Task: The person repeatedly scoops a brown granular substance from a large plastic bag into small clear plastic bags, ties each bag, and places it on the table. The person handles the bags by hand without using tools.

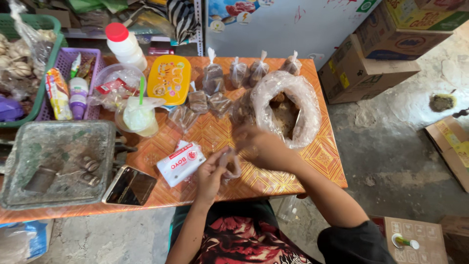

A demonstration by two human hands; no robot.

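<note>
Head view: seated at an orange patterned surface (312,156), a person closes the left hand (211,172) around a small clear plastic bag (231,164), while the right hand (261,145), fingers curled, pinches its top. Just beyond stands a large open bag of brown pieces (288,107); small filled, tied bags (238,72) line the far edge.

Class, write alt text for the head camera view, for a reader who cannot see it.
A person's left hand and right hand hold a small clear plastic bag over an orange patterned table. Beside them stands a large open plastic bag of brown pieces, with small filled bags lined up behind.
</note>
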